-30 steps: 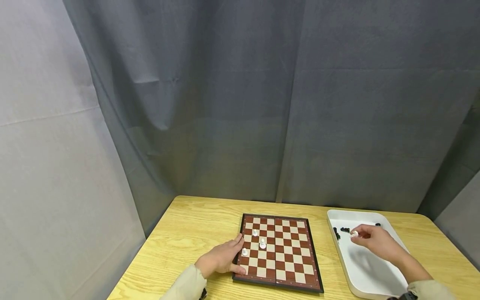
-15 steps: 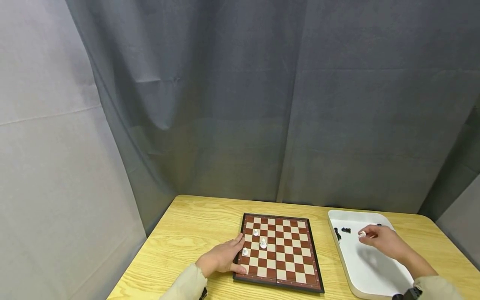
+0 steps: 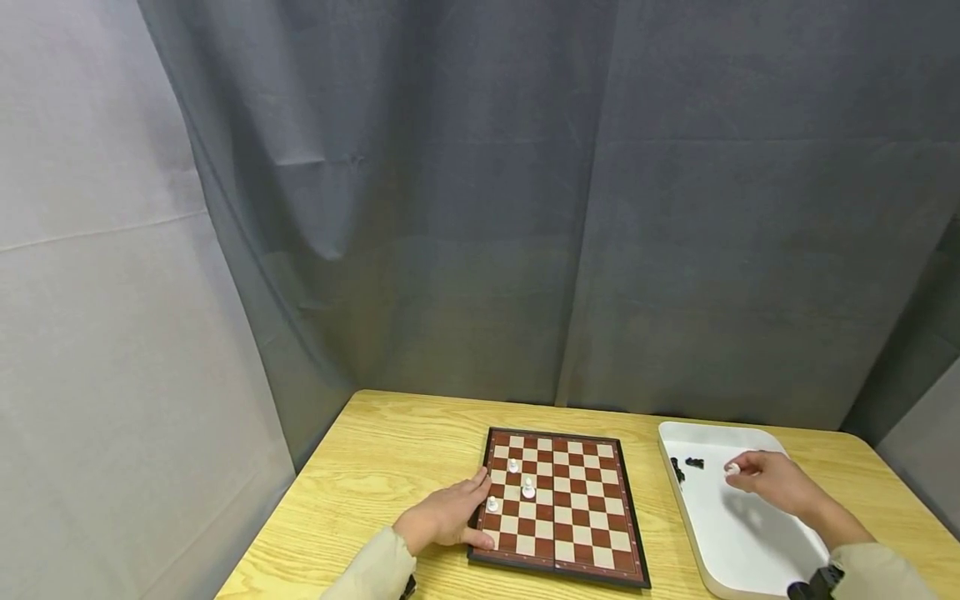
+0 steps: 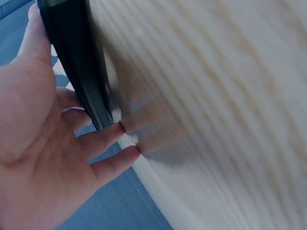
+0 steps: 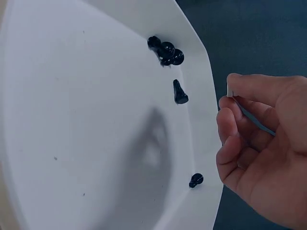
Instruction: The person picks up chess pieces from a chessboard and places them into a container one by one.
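Observation:
My left hand (image 3: pixel 446 515) rests on the left edge of a chessboard (image 3: pixel 600 567), its fingers fairly straight and spread. In the left wrist view, fingertips of that hand (image 4: pixel 43 143) touch the wood beside the board's dark side (image 4: pixel 72 52). Three white chess pieces, a near one (image 3: pixel 492 504), a middle one (image 3: pixel 528 488) and a far one (image 3: pixel 513 466), stand on the board's left half. Over a white tray (image 3: pixel 750 550), my right hand (image 3: pixel 776 483) pinches a small white chess piece (image 3: pixel 732 470) between thumb and fingertips; its exact kind is mostly hidden.
Several black chess pieces lie inside the tray: a cluster (image 5: pixel 165 51), a single one (image 5: pixel 180 93) and another (image 5: pixel 196 180) by the wall. The wooden table (image 3: pixel 390 450) ends at a grey curtain (image 3: pixel 465 250) behind.
My right hand has moved a little to the right above the tray, still pinching the white chess piece. The left hand and the pieces on the board have stayed in place.

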